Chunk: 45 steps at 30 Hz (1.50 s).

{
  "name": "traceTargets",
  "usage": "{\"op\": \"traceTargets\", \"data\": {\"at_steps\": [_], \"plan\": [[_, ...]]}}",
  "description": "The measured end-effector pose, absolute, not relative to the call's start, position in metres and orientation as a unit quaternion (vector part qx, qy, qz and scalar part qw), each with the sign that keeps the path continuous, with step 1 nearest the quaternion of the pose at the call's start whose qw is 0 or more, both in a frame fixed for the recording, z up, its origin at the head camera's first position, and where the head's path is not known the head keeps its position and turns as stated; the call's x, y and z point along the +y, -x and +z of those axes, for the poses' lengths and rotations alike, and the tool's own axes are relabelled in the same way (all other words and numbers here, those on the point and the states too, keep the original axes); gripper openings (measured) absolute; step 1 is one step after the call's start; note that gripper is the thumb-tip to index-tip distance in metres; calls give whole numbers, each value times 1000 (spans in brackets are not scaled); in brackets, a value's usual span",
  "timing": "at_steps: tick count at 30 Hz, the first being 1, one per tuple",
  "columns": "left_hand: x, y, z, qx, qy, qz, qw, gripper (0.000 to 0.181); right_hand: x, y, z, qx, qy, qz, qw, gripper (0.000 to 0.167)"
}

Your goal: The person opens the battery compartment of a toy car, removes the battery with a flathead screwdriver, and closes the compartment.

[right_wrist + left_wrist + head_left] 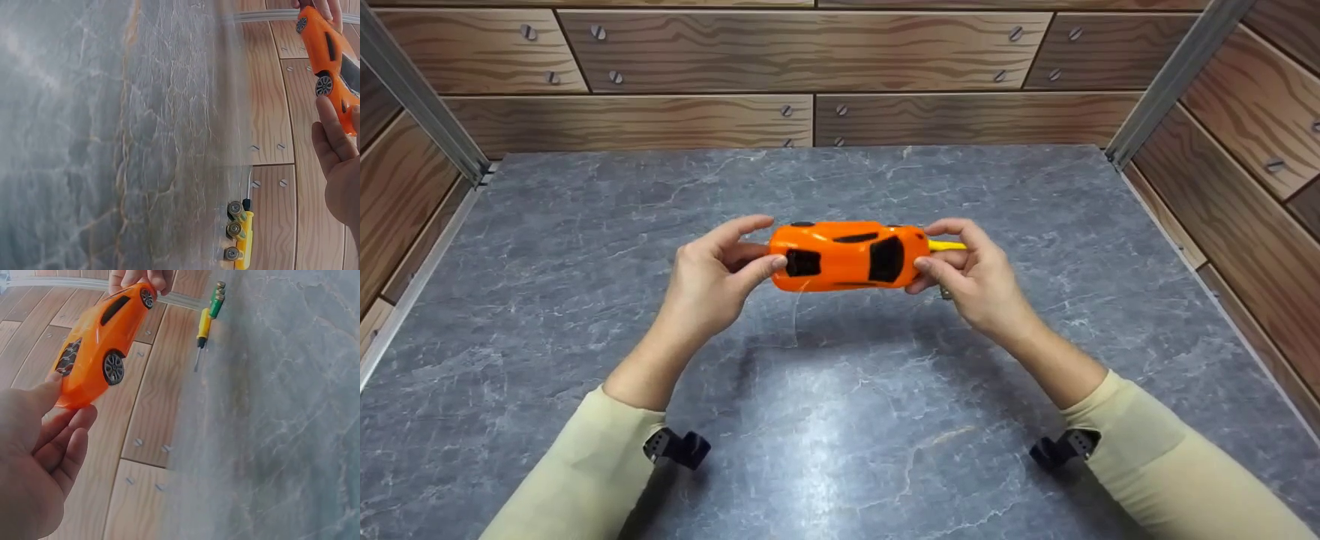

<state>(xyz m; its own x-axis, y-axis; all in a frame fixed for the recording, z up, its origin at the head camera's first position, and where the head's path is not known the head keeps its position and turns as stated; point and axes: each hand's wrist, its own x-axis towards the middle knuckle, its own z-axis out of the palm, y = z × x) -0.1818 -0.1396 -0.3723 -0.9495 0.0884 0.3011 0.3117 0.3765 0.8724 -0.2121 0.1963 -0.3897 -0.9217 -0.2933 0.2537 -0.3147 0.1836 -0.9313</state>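
An orange toy car (pixel 840 255) with black windows is held level above the table by both hands. My left hand (pixel 705 277) pinches its left end between thumb and fingers, the thumb by the dark grille-like panel. At the other end, my right hand (pixel 986 281) grips the car by the windshield side. Two dark wheels (pixel 113 368) show along the car's near side in the left wrist view. Behind the right hand lies a yellow-handled screwdriver (pixel 244 242), largely hidden in the head view. Beside it are several green batteries (pixel 234 229), their ends facing the right wrist camera.
The grey marbled tabletop (pixel 825 420) spreads below the hands. Wood-patterned panels (pixel 810 52) stand at the back and both sides, with metal posts (pixel 1166 82) at the far corners. A thin clear strand or mark (pixel 795 322) shows below the car.
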Motion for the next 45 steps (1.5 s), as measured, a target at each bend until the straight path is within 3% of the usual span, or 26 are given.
{"op": "traceTargets", "data": {"at_steps": [10,20,34,45], "plan": [[-137,187,-386,-809,94,-576,72,34,193,217,-397,-752,-202,627,8,38],[-136,193,-399,-813,71,-575,56,34,190,221,-407,-759,-182,625,-6,48],[-131,200,-415,-816,32,-577,6,44,187,221,-414,-849,-134,510,-39,58],[-126,206,-426,-823,0,-567,5,44,183,223,-421,-871,-120,474,-50,61]]}}
